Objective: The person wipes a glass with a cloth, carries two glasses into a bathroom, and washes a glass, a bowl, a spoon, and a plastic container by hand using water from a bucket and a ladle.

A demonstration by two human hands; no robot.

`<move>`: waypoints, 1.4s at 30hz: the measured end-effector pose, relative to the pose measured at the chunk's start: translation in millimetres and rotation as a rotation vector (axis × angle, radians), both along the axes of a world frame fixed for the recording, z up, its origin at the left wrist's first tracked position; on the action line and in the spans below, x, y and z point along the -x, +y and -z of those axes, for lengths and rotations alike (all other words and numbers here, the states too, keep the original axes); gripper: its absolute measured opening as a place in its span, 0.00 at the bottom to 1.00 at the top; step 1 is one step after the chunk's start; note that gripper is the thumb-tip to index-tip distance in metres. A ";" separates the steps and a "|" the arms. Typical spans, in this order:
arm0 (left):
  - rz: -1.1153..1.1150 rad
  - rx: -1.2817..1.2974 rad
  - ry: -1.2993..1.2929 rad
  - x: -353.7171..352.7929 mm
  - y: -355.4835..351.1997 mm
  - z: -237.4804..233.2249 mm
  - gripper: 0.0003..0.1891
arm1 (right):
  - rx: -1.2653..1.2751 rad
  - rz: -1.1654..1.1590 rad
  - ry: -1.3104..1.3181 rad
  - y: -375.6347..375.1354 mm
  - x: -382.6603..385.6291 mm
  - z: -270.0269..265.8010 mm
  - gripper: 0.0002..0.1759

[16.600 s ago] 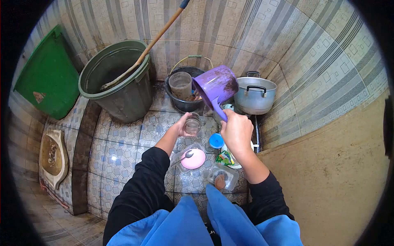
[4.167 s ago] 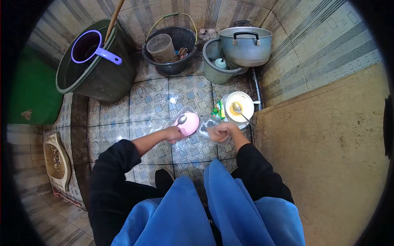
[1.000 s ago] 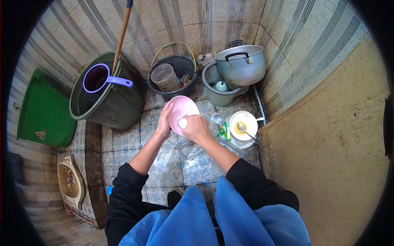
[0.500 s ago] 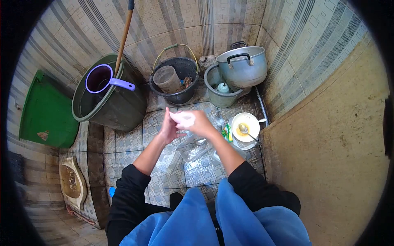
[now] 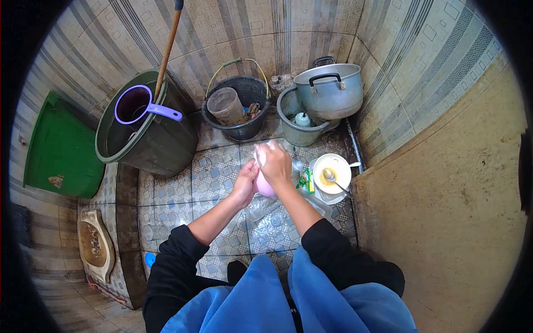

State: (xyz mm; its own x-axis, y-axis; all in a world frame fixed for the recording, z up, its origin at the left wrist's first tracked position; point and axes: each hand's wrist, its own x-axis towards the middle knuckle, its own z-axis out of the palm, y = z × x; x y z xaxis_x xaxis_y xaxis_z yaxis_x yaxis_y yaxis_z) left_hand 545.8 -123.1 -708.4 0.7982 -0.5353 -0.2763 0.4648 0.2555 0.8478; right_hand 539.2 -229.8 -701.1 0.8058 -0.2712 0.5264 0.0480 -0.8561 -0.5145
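A round pink object point(image 5: 265, 187), perhaps a bowl or cup, is held between my hands above the tiled floor. My left hand point(image 5: 244, 184) grips its left side, thumb up. On its upper side my right hand point(image 5: 277, 165) is closed over a white, foamy piece point(image 5: 261, 155); I cannot tell if this is a sponge or only suds. Below them lies a clear plastic container point(image 5: 261, 210), partly hidden by my hands. Right of my right forearm are a green packet point(image 5: 305, 182) and a white bowl point(image 5: 337, 180) with yellow residue and a metal spoon point(image 5: 329, 175).
A large dark bin point(image 5: 172, 147) with a purple dipper point(image 5: 133, 105) stands at left, near a green lid point(image 5: 64, 150). At the back are a black bucket point(image 5: 247, 131) and a grey bucket point(image 5: 302, 139) under a metal pot point(image 5: 328, 94). A board point(image 5: 444, 194) rises at right.
The pink object is now between my hands, where before they held only the white foamy piece. My right hand has shifted right and turned upright; my left has moved right and closed.
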 end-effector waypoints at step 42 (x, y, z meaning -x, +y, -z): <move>0.045 -1.436 -1.223 -59.1 110.5 127.8 0.06 | -0.156 0.271 1.678 -68.4 113.0 208.1 0.24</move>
